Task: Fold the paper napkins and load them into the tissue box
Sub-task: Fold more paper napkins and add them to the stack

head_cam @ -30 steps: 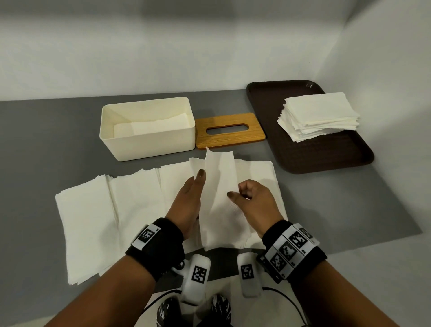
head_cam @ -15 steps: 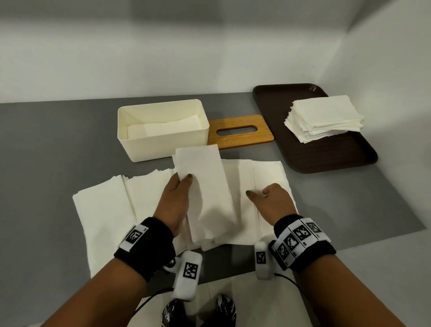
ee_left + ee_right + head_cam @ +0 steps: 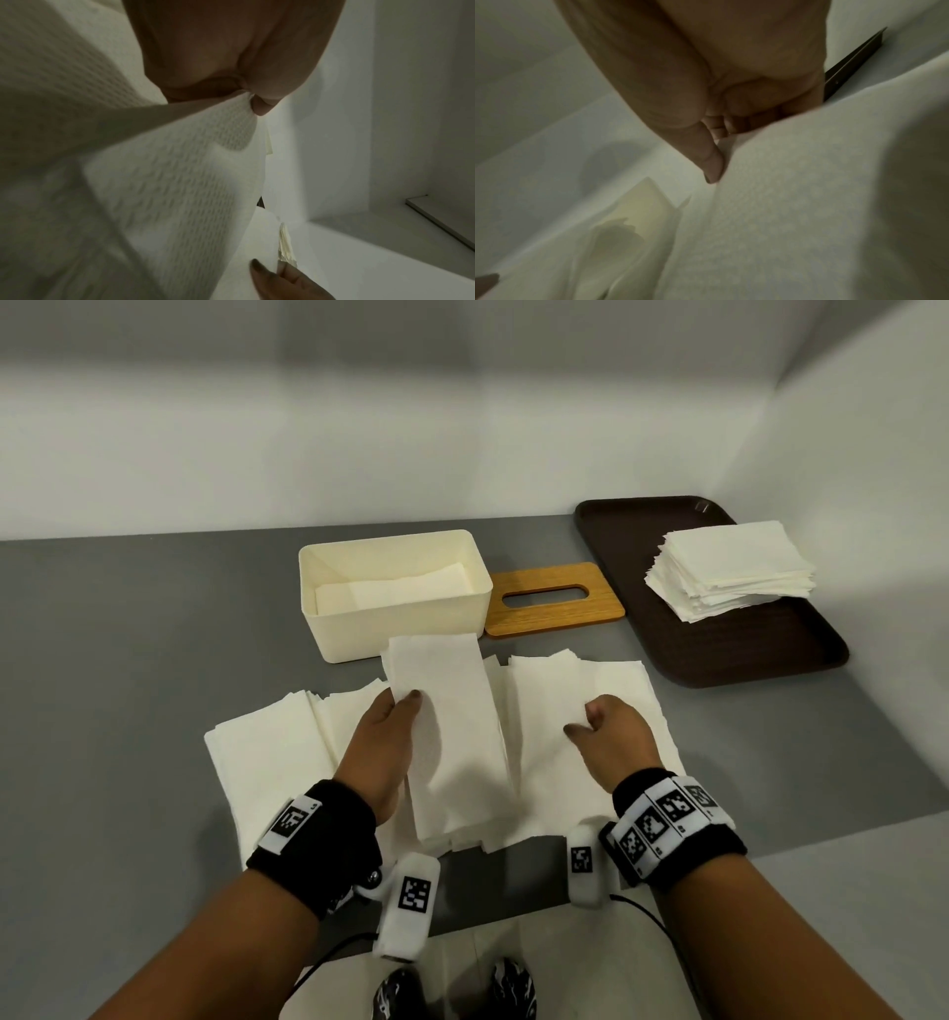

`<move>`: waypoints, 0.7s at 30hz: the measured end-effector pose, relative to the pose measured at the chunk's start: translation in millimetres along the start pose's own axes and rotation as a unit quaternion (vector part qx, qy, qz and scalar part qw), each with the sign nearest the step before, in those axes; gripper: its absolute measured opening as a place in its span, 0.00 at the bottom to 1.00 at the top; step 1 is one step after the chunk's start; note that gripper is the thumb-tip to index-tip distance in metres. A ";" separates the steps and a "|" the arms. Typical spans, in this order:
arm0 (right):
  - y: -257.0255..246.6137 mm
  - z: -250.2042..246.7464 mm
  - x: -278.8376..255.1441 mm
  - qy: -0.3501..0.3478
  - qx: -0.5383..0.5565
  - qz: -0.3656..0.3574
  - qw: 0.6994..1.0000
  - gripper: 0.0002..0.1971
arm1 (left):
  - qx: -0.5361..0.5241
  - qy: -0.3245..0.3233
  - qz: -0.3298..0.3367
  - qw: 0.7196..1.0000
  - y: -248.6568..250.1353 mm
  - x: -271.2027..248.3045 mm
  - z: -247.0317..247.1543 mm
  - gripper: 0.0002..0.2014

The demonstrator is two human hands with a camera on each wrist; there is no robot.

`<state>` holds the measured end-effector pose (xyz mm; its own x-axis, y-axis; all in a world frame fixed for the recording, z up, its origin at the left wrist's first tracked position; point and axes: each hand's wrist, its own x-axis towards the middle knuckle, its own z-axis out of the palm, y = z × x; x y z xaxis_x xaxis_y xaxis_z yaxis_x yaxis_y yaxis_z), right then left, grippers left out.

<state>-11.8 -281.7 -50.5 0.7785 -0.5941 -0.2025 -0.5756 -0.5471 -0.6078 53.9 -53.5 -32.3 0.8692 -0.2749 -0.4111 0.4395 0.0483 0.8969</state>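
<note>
A folded white napkin strip (image 3: 452,726) hangs tilted above the spread napkins, its far end near the cream tissue box (image 3: 400,629). My left hand (image 3: 400,721) pinches the strip's left edge, thumb on top; the left wrist view shows the same pinch on the napkin (image 3: 167,182). My right hand (image 3: 590,726) lies to the right of the strip on the spread napkins (image 3: 575,680), fingers loosely curled, holding nothing. Its thumb (image 3: 711,162) touches the paper (image 3: 808,203). The box is open and holds folded napkins (image 3: 390,593).
A wooden slotted lid (image 3: 554,621) lies flat right of the box. A dark brown tray (image 3: 744,649) at the far right carries a stack of napkins (image 3: 729,572). More overlapping napkins (image 3: 267,752) spread to the left. Grey walls stand behind and at the right.
The right hand let go of the folded strip and dropped to the right onto the spread napkins. The left hand alone carried the strip up and forward toward the box.
</note>
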 end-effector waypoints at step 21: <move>-68.7 11.5 -34.4 -0.019 0.215 -0.106 0.971 0.07 | -0.028 -0.039 0.072 0.996 5.3 -6.7 24.4 0.13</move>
<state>3.8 -216.9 -10.6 0.8811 -0.4690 -0.0606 -0.2504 -0.3538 -0.9012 44.9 -74.8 -20.8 0.9046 -0.3349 -0.2637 0.3263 0.1461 0.9339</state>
